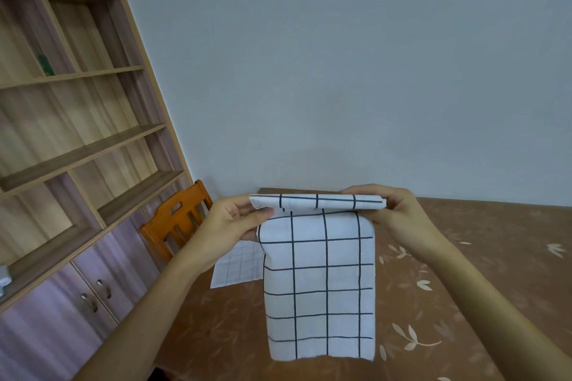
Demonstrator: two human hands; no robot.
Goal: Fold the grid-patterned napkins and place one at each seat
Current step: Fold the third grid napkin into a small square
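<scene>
The grid-patterned napkin [318,281] hangs in the air above the table [464,288], top edge doubled over: you are mid-fold. Next, bring the layers together evenly. Your left hand [230,223] and right hand [391,210] pinch the top corners, level, forearms extended. A second napkin [236,266] lies on the table behind.

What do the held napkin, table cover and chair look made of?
The held napkin looks like thin cloth, matte white with dark grid; it hangs limp and bends softly at the fold. The table cover: brown leaf print, faint sheen, perhaps vinyl or coated fabric. The chair: orange wood, glossy varnish, likely.
</scene>
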